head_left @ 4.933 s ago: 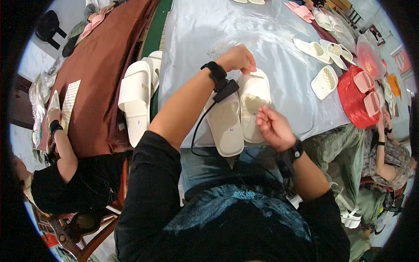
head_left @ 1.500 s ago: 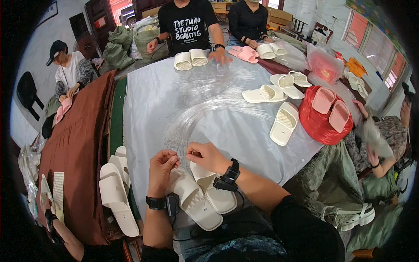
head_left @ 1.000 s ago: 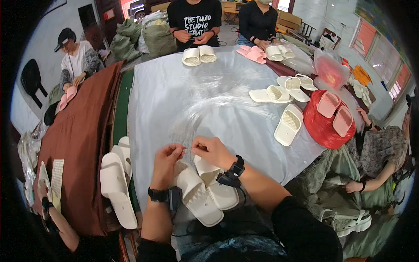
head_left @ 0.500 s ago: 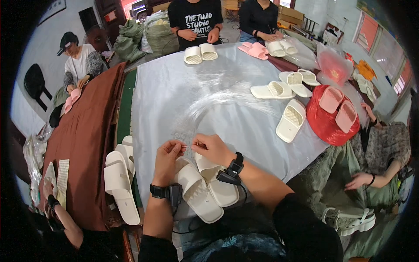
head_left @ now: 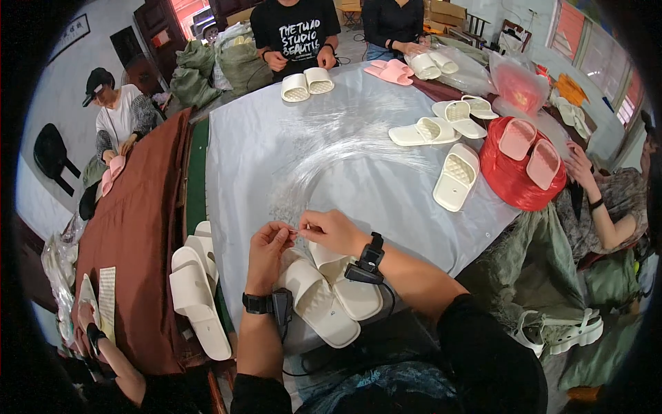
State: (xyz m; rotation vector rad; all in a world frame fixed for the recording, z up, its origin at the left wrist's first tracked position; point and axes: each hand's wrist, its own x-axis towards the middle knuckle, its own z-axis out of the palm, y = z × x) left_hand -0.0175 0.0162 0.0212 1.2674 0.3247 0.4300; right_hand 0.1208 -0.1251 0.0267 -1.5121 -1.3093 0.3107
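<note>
White lettering (head_left: 300, 41) on black T-shirt (head_left: 293, 17), dark digits (head_left: 332, 312) on cream slipper (head_left: 318, 303)

Grey-covered table (head_left: 258, 155): cream slippers (head_left: 325, 319) near edges, clear strands (head_left: 352, 146) between, red bundle (head_left: 509, 185) right.

2 wht slippers (head_left: 318, 306) front ctr, 1 red roll (head_left: 509, 188), 2 pnk slippers (head_left: 543, 164) atop.
</note>
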